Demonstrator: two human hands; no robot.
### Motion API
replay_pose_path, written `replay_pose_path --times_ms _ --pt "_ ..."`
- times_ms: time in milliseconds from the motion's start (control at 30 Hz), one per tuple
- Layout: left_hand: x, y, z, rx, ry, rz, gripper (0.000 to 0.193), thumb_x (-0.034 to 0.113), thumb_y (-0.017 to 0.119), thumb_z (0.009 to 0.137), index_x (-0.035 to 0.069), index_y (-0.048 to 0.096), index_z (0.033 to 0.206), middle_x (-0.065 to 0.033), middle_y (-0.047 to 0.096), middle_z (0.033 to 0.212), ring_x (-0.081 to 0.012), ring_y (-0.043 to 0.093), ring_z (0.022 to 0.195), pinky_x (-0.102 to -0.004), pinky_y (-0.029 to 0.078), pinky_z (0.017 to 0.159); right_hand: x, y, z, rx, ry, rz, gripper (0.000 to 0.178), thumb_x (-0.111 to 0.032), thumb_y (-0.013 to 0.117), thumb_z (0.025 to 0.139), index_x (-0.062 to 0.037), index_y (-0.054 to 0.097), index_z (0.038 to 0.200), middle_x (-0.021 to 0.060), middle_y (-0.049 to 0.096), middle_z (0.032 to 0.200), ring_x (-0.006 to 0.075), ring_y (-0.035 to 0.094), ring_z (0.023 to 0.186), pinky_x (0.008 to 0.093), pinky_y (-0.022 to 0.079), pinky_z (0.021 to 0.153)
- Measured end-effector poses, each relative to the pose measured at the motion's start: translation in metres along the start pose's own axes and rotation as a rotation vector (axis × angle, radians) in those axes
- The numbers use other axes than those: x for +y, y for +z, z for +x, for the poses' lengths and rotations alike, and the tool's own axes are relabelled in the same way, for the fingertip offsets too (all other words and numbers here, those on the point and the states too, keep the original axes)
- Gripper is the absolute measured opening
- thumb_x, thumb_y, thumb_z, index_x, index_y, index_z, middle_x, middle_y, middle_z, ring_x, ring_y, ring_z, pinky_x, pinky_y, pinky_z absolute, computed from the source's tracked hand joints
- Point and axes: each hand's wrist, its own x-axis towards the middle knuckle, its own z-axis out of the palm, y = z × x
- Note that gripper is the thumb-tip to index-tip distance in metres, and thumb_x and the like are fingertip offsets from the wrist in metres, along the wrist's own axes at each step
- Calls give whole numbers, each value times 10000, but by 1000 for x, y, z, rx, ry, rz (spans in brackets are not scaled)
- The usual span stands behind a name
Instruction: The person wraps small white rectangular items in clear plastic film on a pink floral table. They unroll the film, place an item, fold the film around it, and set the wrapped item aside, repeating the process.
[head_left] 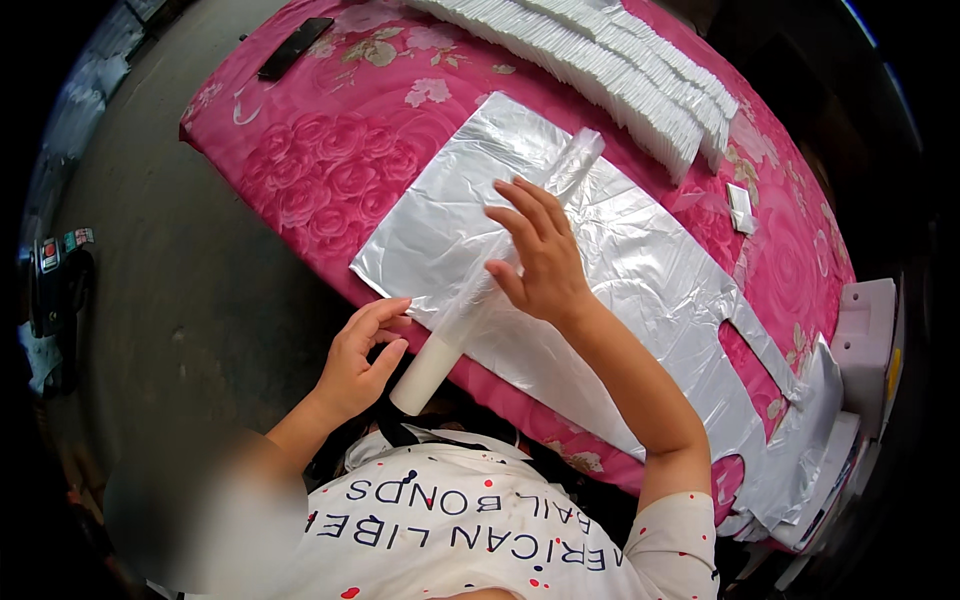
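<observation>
A flat stack of shiny silvery-white plastic bags [640,260], with cut-out handle openings at its right end, lies on the table. Across it runs a narrow strip of clear film [468,305], leading to a white cylinder [428,376] that juts past the near table edge. My right hand [540,250] is over the strip with its fingers spread, holding nothing; whether it touches the film I cannot tell. To the left of the cylinder is my left hand [362,358], thumb and fingers apart and nothing between them.
The table wears a pink rose-patterned cloth [320,185]. Long rows of folded white pieces [620,85] stand at the back. A dark phone [295,48] lies far left, a small white packet [741,208] at right. White foam boxes [862,335] adjoin the right edge.
</observation>
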Motion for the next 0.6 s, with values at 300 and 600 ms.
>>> replay_pose_path --times_ms 300,600 --pt "-10 -16 0 79 -22 -7 406 22 544 834 2 478 1234 -121 486 1197 -182 538 1024 -289 458 839 25 4 0 -361 -10 -144 583 -448 466 867 -99 410 1331 94 374 1397 298 257 1332 439 185 1096" --pt "-5 -16 11 216 8 985 713 255 677 752 -16 332 1313 -209 501 1112 -368 533 950 -388 451 821 10 111 104 -9 228 -212 517 -259 480 836 17 426 1270 203 362 1372 349 246 1326 440 148 1099"
